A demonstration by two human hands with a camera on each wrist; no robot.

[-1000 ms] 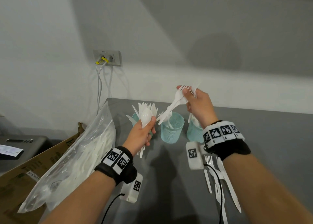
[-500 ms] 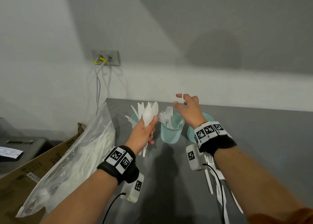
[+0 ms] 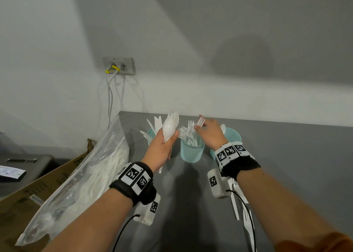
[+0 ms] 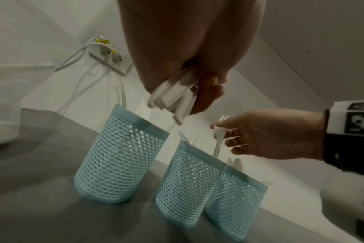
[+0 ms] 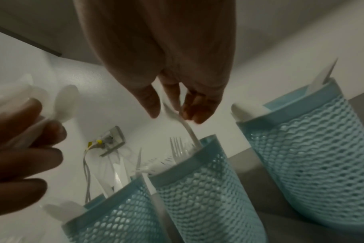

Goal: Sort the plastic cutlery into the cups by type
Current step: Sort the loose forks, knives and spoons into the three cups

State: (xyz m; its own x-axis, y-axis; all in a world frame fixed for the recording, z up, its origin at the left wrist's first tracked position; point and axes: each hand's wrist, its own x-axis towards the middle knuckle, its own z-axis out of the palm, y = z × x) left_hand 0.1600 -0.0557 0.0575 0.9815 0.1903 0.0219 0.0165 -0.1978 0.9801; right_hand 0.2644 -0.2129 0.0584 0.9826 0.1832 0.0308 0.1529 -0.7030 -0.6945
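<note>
Three light-blue mesh cups stand at the back of the grey table [image 3: 286,166]. The left cup [image 3: 150,134] holds knives, the middle cup [image 3: 191,153] forks, and the right cup [image 3: 232,137] a spoon. My left hand [image 3: 168,139] grips a bundle of white spoons [image 3: 170,127] upright, in front of the left cup. My right hand [image 3: 198,125] pinches a white fork [image 3: 201,121] above the middle cup. In the right wrist view the fork's handle [image 5: 187,129] reaches down inside the middle cup's rim [image 5: 208,144]. In the left wrist view the spoon handles [image 4: 172,97] stick out below my fist.
A clear plastic bag of white cutlery [image 3: 80,175] leans on a cardboard box [image 3: 38,190] off the table's left edge. Loose forks and a knife [image 3: 235,200] lie on the table under my right wrist. A wall socket with cables [image 3: 118,65] sits behind.
My right hand has come down from its raised position onto the middle cup, which now holds more forks; it now holds one fork. My left hand has barely moved.
</note>
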